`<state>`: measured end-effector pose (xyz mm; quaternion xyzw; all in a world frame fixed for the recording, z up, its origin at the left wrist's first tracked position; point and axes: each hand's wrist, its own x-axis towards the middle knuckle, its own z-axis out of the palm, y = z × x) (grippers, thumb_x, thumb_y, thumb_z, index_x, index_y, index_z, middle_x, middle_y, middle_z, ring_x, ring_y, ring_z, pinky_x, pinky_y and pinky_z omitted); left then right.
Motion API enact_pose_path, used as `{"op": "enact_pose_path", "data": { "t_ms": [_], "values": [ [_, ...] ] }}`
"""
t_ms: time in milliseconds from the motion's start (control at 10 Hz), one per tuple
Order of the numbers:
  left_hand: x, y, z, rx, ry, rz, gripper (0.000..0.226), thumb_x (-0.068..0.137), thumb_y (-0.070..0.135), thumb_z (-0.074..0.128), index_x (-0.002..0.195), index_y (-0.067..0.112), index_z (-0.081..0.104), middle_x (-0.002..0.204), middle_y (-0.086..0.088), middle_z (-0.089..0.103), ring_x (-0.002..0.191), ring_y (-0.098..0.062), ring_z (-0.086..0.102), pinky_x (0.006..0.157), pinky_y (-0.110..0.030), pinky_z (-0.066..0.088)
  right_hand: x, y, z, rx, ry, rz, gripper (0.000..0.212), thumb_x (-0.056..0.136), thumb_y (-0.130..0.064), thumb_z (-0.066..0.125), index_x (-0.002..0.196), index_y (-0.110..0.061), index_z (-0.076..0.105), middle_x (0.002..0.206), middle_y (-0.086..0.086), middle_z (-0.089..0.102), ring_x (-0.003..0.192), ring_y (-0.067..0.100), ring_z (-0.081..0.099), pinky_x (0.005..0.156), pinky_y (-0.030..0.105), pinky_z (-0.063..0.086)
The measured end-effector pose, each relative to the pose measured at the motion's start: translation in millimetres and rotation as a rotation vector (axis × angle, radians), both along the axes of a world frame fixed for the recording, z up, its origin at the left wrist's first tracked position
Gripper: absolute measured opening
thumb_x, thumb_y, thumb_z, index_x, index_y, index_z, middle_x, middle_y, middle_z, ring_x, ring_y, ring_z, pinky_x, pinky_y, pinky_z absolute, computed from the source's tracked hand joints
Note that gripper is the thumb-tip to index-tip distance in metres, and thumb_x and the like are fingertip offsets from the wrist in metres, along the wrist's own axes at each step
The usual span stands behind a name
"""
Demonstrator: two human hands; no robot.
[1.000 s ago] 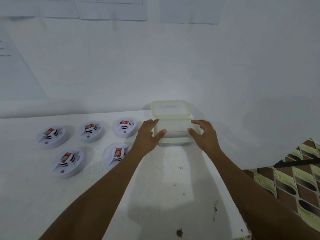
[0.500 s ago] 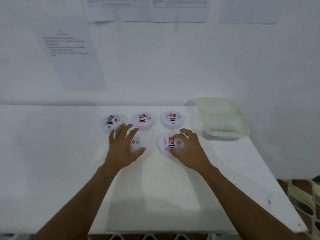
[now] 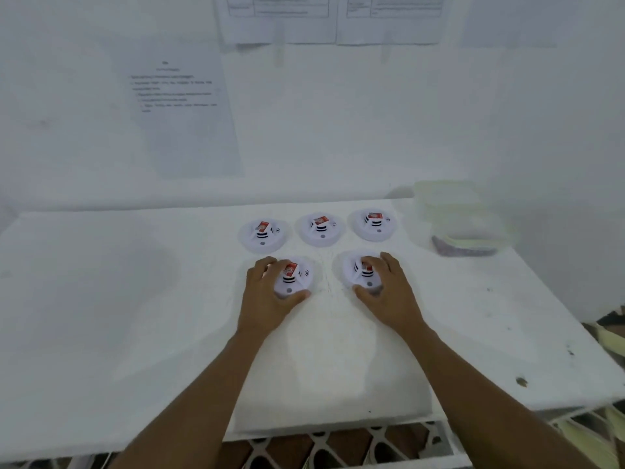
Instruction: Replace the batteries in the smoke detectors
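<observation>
left hand point(image 3: 267, 292) cupping near-left detector point(image 3: 291, 275) | right hand point(image 3: 385, 289) cupping near-right detector point(image 3: 363, 270) | risk: working both at once, either could slide off the tabletop point(image 3: 135, 299)

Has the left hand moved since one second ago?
Yes. The left hand left the plastic box and now cups the front-left smoke detector, well left of the box.

left hand point(image 3: 267, 296) and right hand point(image 3: 389, 292) curled, arms outstretched.
</observation>
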<state>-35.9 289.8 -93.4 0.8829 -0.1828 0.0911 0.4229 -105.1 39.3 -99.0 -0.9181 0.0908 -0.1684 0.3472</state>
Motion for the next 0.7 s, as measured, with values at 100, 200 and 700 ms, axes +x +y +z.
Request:
{"op": "enact_pose_path", "data": {
  "t_ms": [100,200,700],
  "values": [
    [2,5,-1,0.011,0.035,-0.025,0.082,0.060,0.069,0.062,0.129,0.024,0.058,0.139,0.000,0.049,0.130,-0.019,0.040,0.103,-0.024,0.031,1,0,2,-0.017,0.023,-0.016,0.065,0.074,-0.065,0.057,0.131,-0.036,0.048,0.145,0.003,0.045,0.135,0.021,0.041,0.107,0.045,0.043],
    [6,8,-8,0.026,-0.032,-0.028,0.078,0.063,0.069,0.065,0.123,0.020,0.061,0.124,0.003,0.061,0.119,-0.023,0.052,0.103,-0.023,0.033,-1,-2,3,0.011,-0.053,0.021,0.064,0.075,-0.055,0.069,0.129,-0.026,0.053,0.133,0.000,0.054,0.126,0.019,0.049,0.104,0.044,0.045],
    [-10,0,2,0.038,0.003,0.072,0.087,0.070,0.050,0.081,0.143,0.023,0.042,0.150,-0.004,0.036,0.136,-0.022,0.030,0.110,-0.034,0.029,-2,-3,4,0.107,-0.088,0.012,0.070,0.073,-0.047,0.078,0.134,-0.031,0.048,0.146,-0.002,0.046,0.139,0.017,0.037,0.110,0.040,0.039]
  ]
}}
